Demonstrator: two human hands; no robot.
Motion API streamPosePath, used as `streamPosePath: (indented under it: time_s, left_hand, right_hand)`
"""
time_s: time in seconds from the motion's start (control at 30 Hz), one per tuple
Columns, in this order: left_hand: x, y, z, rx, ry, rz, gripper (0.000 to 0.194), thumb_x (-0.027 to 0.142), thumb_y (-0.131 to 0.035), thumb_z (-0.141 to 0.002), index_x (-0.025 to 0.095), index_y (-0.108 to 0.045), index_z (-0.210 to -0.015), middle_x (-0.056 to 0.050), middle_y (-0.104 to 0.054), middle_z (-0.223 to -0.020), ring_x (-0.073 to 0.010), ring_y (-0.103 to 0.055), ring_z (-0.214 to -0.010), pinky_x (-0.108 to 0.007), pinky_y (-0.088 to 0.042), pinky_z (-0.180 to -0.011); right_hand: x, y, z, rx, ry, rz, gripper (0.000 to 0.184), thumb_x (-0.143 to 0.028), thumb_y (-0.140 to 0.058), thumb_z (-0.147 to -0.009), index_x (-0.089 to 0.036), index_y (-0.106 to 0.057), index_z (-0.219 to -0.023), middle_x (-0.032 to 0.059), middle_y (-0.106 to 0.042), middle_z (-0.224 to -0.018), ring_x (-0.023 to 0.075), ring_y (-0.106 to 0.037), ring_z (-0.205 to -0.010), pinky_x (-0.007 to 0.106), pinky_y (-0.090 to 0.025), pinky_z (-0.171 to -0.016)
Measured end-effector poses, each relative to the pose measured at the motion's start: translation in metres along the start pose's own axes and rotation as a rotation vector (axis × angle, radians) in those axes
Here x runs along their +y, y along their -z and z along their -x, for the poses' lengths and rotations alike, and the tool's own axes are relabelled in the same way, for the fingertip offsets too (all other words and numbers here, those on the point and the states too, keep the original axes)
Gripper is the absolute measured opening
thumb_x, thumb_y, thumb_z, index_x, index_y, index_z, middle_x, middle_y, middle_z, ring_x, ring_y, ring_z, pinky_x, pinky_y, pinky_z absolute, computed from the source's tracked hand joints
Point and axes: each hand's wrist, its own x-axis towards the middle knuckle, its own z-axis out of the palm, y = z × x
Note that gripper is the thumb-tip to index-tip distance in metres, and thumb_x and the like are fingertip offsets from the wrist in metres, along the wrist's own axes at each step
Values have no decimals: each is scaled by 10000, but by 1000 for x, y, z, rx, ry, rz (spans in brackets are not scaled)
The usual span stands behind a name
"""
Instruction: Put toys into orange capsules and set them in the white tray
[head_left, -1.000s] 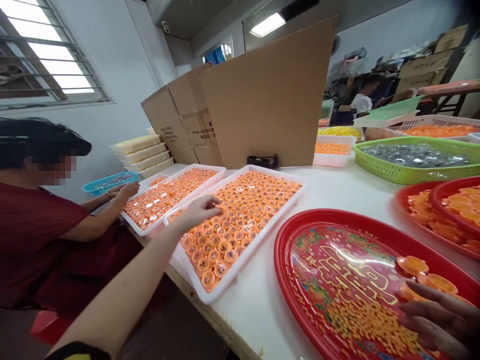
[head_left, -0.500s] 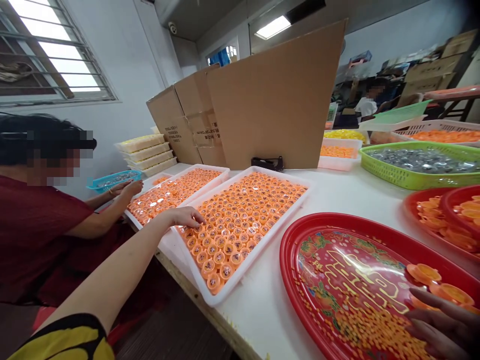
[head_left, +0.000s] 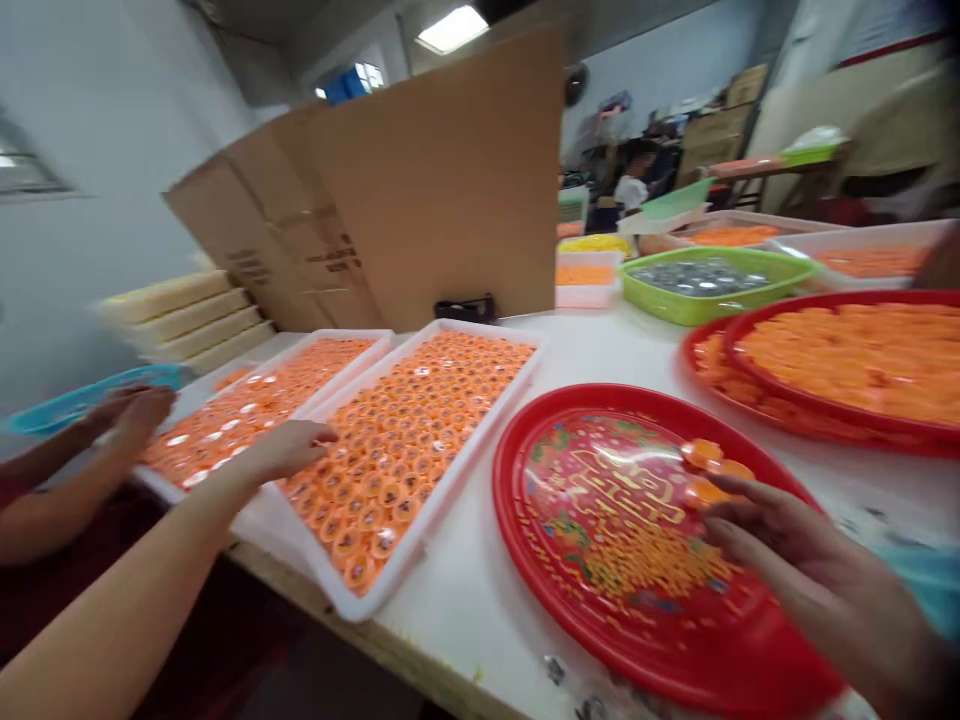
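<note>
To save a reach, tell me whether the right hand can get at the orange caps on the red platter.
Likely yes: the right hand lies right by the orange caps, nothing between them.

2 white trays (head_left: 457, 485), 3 red platters (head_left: 501, 500), 1 green basket (head_left: 660, 316), 3 lg orange caps (head_left: 701, 453).

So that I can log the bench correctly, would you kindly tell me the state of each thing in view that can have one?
White tray: full, orange caps in close rows.
Left hand: open, lying on those caps.
Red plate: holding a few orange caps and many small orange pieces.
Right hand: open, beside those caps.
Stacked red plates: upper one heaped with orange pieces.
Green basket: holding silvery items.
</note>
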Motion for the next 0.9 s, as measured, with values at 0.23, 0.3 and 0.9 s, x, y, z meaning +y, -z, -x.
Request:
streamPosePath:
  time_s: [0.23,0.3,0.9]
  left_hand:
    - [180,-11,7,298,-506,259,337,397,-441,-812,193,-653,-977,-61,-679,-977,-210,-610,-889,-311,-462,-803]
    - [252,-32,4,220,-681,385,297,338,-479,-800,194,-647,-998,-54,-671,-998,-188,-603,-902,-287,-463,-808]
    - [377,-130,-66,123,-735,577,280,445,-537,-673,289,-626,-888,-58,-704,-912,-313,-649,-856,-399,-505,-746]
  right_hand:
    - [-22,28,-4,469,104,20,292,-362,-718,-717,-187,-660,-943,8,-632,-712,118,-592,-564,214,-507,-513]
    - [-21,33,-6,524,127,9,278,-348,-711,-724,-170,-654,-930,6,-625,-705,117,-587,-550,220,-500,-506]
    - [-26,39,-6,504,280,454,131,-121,-535,-772,-184,-612,-858,14,-625,-814,147,-588,-730,235,-476,-646]
